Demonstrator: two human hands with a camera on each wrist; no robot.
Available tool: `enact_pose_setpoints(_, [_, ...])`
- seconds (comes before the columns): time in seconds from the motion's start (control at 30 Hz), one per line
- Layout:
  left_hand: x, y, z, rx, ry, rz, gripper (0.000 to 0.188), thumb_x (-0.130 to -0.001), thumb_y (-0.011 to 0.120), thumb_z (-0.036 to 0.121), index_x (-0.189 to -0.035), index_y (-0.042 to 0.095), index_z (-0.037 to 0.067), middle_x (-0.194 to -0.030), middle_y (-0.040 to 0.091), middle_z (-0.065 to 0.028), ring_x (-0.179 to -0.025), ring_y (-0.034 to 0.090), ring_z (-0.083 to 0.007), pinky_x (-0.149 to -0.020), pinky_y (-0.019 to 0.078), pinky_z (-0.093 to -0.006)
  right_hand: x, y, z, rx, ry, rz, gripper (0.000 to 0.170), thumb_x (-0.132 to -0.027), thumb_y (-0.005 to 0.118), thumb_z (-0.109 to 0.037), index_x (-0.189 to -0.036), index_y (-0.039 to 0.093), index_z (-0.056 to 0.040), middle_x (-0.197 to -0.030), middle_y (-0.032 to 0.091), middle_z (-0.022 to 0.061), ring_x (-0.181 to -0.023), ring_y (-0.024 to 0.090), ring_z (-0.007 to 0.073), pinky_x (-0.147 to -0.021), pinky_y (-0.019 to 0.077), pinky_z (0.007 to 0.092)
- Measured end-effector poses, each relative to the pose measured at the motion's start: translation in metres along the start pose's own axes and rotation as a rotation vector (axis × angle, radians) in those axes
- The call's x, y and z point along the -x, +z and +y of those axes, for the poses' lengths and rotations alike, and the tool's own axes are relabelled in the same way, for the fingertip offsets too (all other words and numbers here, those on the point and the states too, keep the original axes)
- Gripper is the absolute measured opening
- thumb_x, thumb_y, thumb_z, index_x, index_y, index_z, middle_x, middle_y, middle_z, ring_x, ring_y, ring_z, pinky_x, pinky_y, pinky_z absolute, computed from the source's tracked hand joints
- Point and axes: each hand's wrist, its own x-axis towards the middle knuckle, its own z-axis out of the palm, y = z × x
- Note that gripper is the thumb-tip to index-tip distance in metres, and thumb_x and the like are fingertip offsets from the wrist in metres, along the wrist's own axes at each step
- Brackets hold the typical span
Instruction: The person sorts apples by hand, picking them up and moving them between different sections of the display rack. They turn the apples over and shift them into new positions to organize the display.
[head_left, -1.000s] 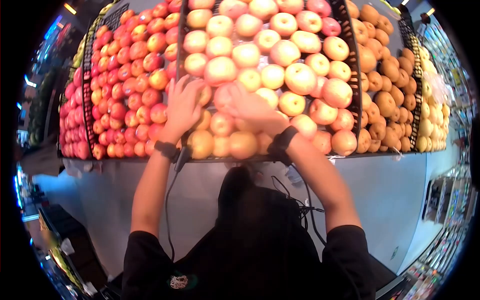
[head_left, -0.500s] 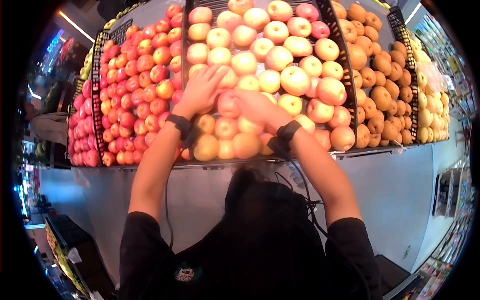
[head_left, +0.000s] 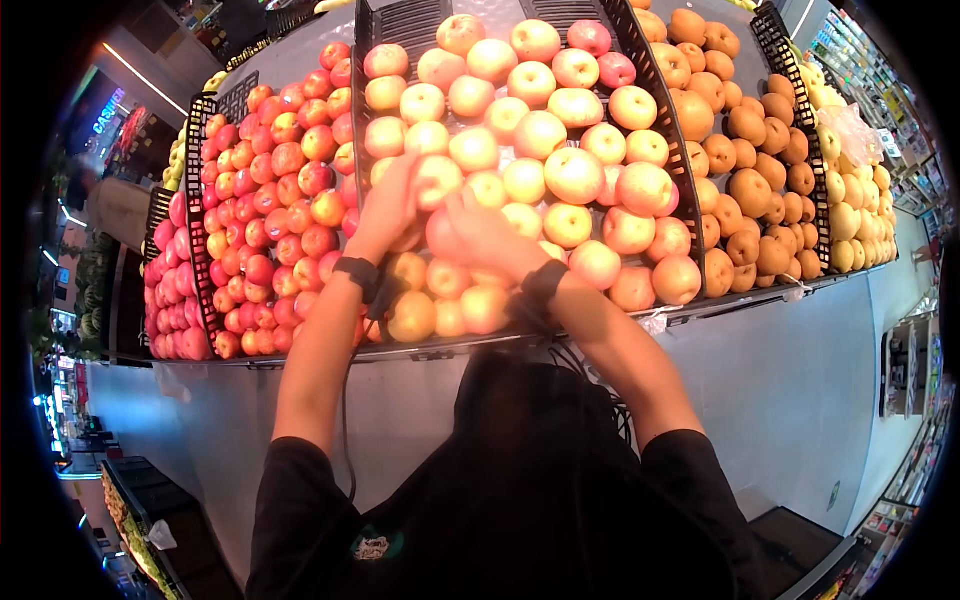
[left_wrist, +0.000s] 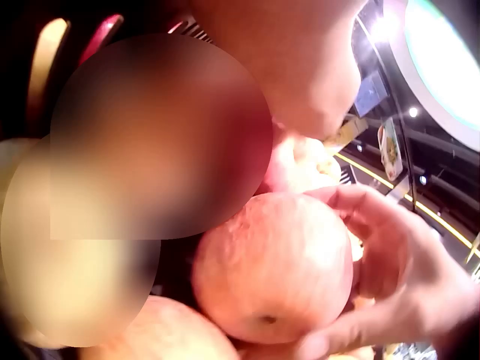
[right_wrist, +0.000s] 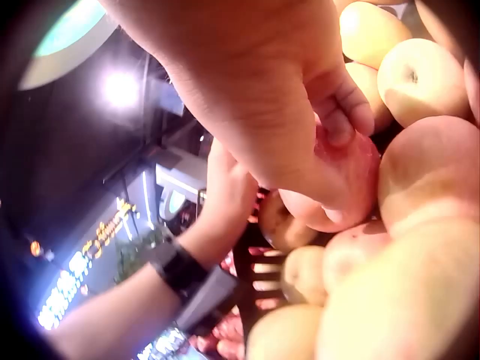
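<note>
In the head view my right hand [head_left: 492,238] grips a pink-red apple [head_left: 442,235] near the front of the middle crate. The right wrist view has my right thumb and bent fingers around this apple [right_wrist: 365,174], and the left wrist view brings out its blushed side [left_wrist: 270,262]. My left hand [head_left: 388,208] is just left of it, fingertips right at a paler apple [head_left: 438,180]. Close to the left wrist camera, the left hand [left_wrist: 292,67] overlaps another apple [left_wrist: 298,161]; its fingers are largely hidden, so I cannot tell whether they hold anything.
More apples fill the black slatted crate [head_left: 672,120] around my hands. Smaller red apples [head_left: 285,160] lie to the left, brown round pears [head_left: 750,190] to the right. A plastic bag [head_left: 850,135] rests on yellow fruit farther right. Cables hang below the display's front edge.
My left hand has gone from spread at the crate's left side to over the apples, then back left. My right hand stays low at the same pink-red apple. The head view has shifted and tilted.
</note>
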Motion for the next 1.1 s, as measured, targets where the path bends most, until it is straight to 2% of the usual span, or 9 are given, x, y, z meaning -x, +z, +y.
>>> enact_pose_setpoints(0.03, [-0.006,0.001,-0.006,0.084,-0.13,0.082,0.043,-0.1,0.059,0.008,-0.142,0.059,0.003,-0.133,0.066,-0.023,-0.127,0.059,-0.045,-0.109,0.0483,-0.0496,0.002,0.003,0.0,0.065,0.0,0.012,0.077,-0.076,0.088,-0.016,-0.137,0.046,0.0016,-0.139,0.051,0.0279,-0.1,0.072,0.043,-0.082,0.0603,0.0517])
enact_pose_setpoints(0.13, [-0.008,0.001,-0.011,-0.279,0.145,0.069,0.035,-0.094,0.06,0.001,-0.127,0.069,0.005,-0.126,0.068,-0.0208,-0.121,0.062,-0.041,-0.107,0.0499,-0.0481,0.009,-0.002,-0.003,-0.049,0.068,-0.059,0.074,-0.075,0.088,-0.018,-0.134,0.048,0.003,-0.137,0.051,0.0286,-0.104,0.07,0.0445,-0.085,0.0591,0.0527])
enact_pose_setpoints(0.33, [-0.006,-0.006,-0.007,-0.154,0.211,0.027,0.049,-0.087,0.068,0.017,-0.132,0.06,0.0,-0.12,0.065,-0.0237,-0.116,0.059,-0.0437,-0.108,0.043,-0.0502,0.005,-0.008,0.011,-0.348,-0.042,-0.022,0.069,-0.078,0.085,-0.022,-0.129,0.049,0.0071,-0.128,0.055,0.0297,-0.113,0.066,0.0451,-0.09,0.0565,0.0544])
enact_pose_setpoints(0.43, [-0.008,-0.015,0.0,-0.205,0.227,-0.089,0.063,-0.08,0.073,0.029,-0.134,0.058,0.001,-0.126,0.061,-0.0244,-0.122,0.055,-0.0445,-0.11,0.0397,-0.0524,0.016,0.002,0.002,-0.535,-0.009,0.165,0.05,-0.078,0.081,-0.026,-0.113,0.06,0.0038,-0.11,0.061,0.0226,-0.106,0.061,0.0388,-0.089,0.0484,0.0487])
enact_pose_setpoints(0.6, [-0.011,-0.026,-0.004,-0.306,0.269,-0.254,0.091,-0.074,0.084,0.033,-0.156,0.05,0.016,-0.141,0.054,-0.0194,-0.134,0.049,-0.0412,-0.117,0.034,-0.0535,0.007,-0.012,-0.019,-0.265,0.039,-0.015,0.056,-0.076,0.082,-0.008,-0.123,0.055,0.0068,-0.125,0.058,0.0277,-0.099,0.07,0.0431,-0.079,0.0597,0.0515])
enact_pose_setpoints(0.73, [-0.004,-0.021,0.003,-0.388,0.2,-0.241,0.097,-0.073,0.086,0.009,-0.161,0.046,0.02,-0.154,0.049,-0.0153,-0.146,0.044,-0.0379,-0.121,0.0331,-0.0548,-0.006,0.014,-0.026,-0.036,0.023,0.211,0.051,-0.071,0.081,-0.002,-0.117,0.06,0.003,-0.118,0.059,0.0227,-0.093,0.072,0.0366,-0.071,0.0612,0.0479])
enact_pose_setpoints(0.9, [0.007,-0.017,-0.002,-0.504,0.203,-0.202,0.089,-0.081,0.08,0.008,-0.162,0.046,0.023,-0.161,0.045,-0.0127,-0.15,0.042,-0.0369,-0.121,0.0319,-0.0617,-0.013,0.039,-0.031,0.223,0.021,0.293,0.039,-0.08,0.076,-0.006,-0.116,0.062,0.0001,-0.116,0.059,0.02,-0.089,0.072,0.0332,-0.07,0.0625,0.045])
enact_pose_setpoints(0.97, [0.006,-0.018,-0.001,-0.434,0.239,-0.182,0.087,-0.081,0.08,0.009,-0.161,0.048,0.023,-0.161,0.046,-0.0129,-0.149,0.044,-0.0374,-0.119,0.0326,-0.063,-0.008,0.028,-0.028,0.164,0.026,0.184,0.04,-0.082,0.077,-0.009,-0.117,0.061,0.0011,-0.121,0.058,0.0219,-0.089,0.072,0.0355,-0.071,0.0628,0.0455])
enact_pose_setpoints(1.1, [0.009,-0.017,0.0,-0.458,0.303,-0.139,0.071,-0.084,0.077,0.01,-0.151,0.057,0.022,-0.161,0.048,-0.0135,-0.148,0.046,-0.0375,-0.118,0.0327,-0.066,-0.007,0.056,0.021,-0.47,0.134,0.182,0.051,-0.08,0.083,-0.012,-0.122,0.058,0.002,-0.128,0.056,0.0237,-0.09,0.071,0.0401,-0.074,0.061,0.0485])
